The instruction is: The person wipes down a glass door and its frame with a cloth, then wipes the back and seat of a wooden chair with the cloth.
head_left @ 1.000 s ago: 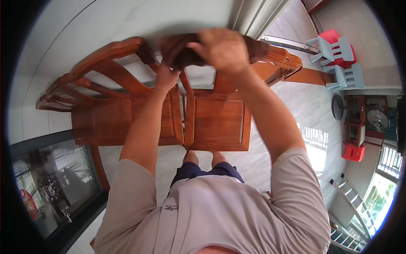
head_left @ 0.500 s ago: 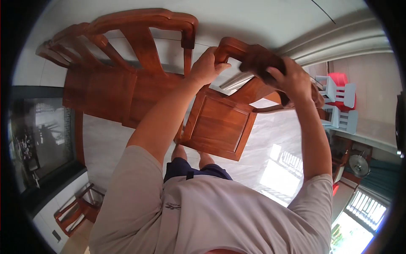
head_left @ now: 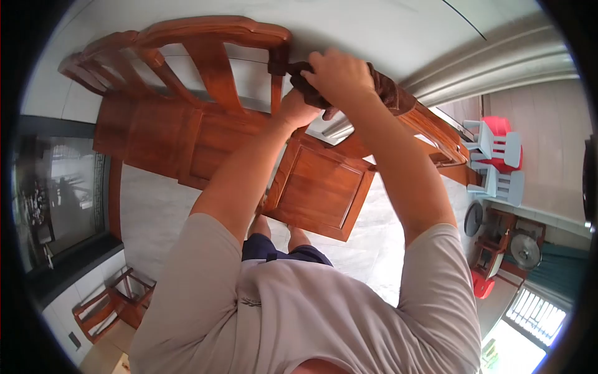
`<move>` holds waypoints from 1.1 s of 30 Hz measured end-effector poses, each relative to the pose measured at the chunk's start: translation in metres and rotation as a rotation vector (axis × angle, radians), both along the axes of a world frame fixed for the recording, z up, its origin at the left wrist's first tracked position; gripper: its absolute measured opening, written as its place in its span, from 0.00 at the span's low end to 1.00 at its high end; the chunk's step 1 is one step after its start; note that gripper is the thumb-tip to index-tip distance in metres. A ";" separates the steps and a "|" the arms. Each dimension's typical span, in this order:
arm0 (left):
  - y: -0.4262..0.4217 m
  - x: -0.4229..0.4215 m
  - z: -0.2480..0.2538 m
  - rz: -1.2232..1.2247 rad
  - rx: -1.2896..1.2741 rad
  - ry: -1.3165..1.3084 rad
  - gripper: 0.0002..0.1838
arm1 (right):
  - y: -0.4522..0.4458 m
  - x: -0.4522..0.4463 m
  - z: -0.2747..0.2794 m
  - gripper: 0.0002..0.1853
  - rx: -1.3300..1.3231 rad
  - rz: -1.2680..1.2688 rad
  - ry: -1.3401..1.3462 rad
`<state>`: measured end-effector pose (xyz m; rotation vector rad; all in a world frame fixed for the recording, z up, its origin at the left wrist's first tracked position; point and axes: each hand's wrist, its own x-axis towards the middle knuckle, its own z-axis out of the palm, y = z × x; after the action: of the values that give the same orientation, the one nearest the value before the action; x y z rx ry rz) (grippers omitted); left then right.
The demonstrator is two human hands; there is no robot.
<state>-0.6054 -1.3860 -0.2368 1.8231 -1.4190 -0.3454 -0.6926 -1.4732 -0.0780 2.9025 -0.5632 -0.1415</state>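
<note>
One brown cloth (head_left: 386, 87) I clasp with right grip (head_left: 339, 76) on far chair rail (head_left: 439, 131); left grip (head_left: 300, 110), cannot tell; better press evenly.

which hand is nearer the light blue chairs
Right. The right hand, on the brown cloth, is left of the light blue chairs in view, well apart; the left hand, at the cloth's lower edge, is farther left.

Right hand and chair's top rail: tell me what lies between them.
In the head view, a brown cloth lies between the right hand and the rail.
</note>
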 end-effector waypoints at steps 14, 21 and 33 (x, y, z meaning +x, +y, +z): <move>0.007 -0.008 0.041 0.041 -0.024 0.357 0.27 | -0.083 -0.246 0.001 0.31 -0.110 -0.211 -0.439; -0.007 -0.007 -0.013 -0.021 -0.102 0.335 0.25 | -0.018 -0.067 0.003 0.32 -0.095 -0.109 -0.376; 0.001 -0.002 -0.029 0.130 0.012 -0.102 0.24 | 0.002 0.009 -0.016 0.16 0.002 -0.100 -0.046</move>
<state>-0.6074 -1.3853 -0.2660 1.9553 -1.3608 -0.1972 -0.6839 -1.4711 -0.0944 2.8871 -0.7161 -0.0894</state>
